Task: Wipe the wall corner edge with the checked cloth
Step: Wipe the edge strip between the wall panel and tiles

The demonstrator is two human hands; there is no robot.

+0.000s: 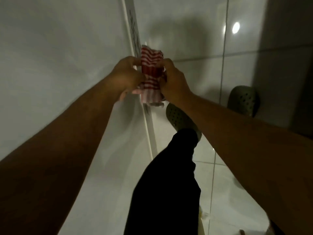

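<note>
1. Head view: looked down along a white wall [50, 48] toward a tiled floor [220, 184].
2. Left hand [126, 77] closed on the left side of the checked cloth [151, 72].
3. Right hand [172, 80] gripped the cloth's right side.
4. Cloth bunched between both hands, red and white, up against the wall corner edge [133, 31]; contact not clear.
5. Green perforated shoe [179, 117] showed below the right forearm, another one [243, 102] well apart.
6. Black trouser leg [169, 192] filled the lower middle.

Walls: glossy pale tiled wall [194, 39] with thin grout lines; plain white wall [59, 48] on the left.
Floor: shiny light floor tiles [220, 175].
Light: dim room; one round lamp reflection [236, 27] on the tiles.
</note>
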